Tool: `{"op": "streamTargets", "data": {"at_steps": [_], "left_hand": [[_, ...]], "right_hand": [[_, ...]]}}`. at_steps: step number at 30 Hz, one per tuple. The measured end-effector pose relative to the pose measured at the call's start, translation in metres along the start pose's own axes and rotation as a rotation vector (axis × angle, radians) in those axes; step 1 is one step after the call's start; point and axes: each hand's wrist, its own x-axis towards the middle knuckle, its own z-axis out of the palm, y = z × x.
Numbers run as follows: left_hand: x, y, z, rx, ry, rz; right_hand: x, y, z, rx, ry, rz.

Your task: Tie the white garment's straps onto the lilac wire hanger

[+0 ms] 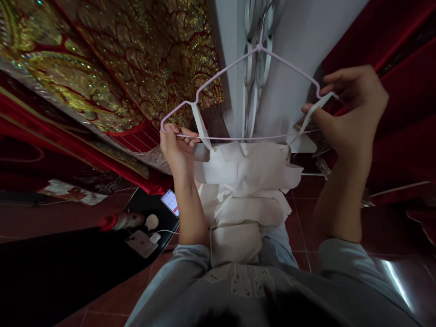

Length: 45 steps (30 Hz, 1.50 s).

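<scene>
hanger hook blurred, white garment hem hidden behind chest

The hanger spans between the left hand, at its left end, and the right hand, at the strap on its right shoulder. The garment hangs below it. Left of the left forearm, a phone lies on a low surface, with a bottle beside it.

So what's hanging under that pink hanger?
A white garment, its straps over the hanger shoulders. Below it, grey shirt and red tiles; what lies right behind the cloth is hidden.
</scene>
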Motion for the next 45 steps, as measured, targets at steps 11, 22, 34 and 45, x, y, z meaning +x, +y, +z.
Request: {"op": "streamTargets", "data": {"at_steps": [11, 22, 34, 45], "left_hand": [[0.006, -0.004, -0.007, -0.039, -0.06, 0.0], [0.003, -0.004, -0.005, -0.049, -0.02, -0.034], [-0.023, -0.023, -0.016, 0.012, -0.12, 0.055], [-0.05, 0.035, 0.003, 0.164, -0.369, 0.057]], "right_hand": [[0.014, -0.008, 0.002, -0.008, 0.035, 0.048], [-0.019, -0.014, -0.013, -0.154, 0.044, -0.389], [-0.114, -0.029, 0.02, -0.032, -0.524, 0.03], [-0.119, -0.029, 0.032, 0.058, -0.432, 0.091]]}}
